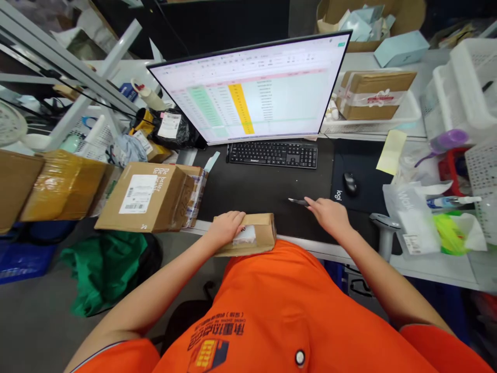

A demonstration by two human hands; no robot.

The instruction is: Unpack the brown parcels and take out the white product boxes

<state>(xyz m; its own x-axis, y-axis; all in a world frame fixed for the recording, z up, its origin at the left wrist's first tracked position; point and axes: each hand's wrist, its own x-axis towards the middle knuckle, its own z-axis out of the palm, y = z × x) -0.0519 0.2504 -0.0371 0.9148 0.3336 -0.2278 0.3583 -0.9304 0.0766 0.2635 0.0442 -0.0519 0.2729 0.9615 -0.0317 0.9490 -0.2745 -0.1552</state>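
Observation:
My left hand (227,226) lies curled over the left end of a small brown cardboard parcel (260,234) with a white label, at the desk's near edge against my orange shirt. My right hand (328,213) rests on the black desk mat (256,189), fingers closed around a thin dark pen-like tool (297,201) that points left. A black keyboard (274,154) and a monitor (252,88) showing a spreadsheet stand behind both hands.
A black mouse (350,182) sits on a pad to the right. A larger labelled box (145,198) and taped parcels (62,184) lie left. White baskets (462,88), a boxed parcel in a tray (373,93), plastic bags and a scanner stand (384,230) crowd the right.

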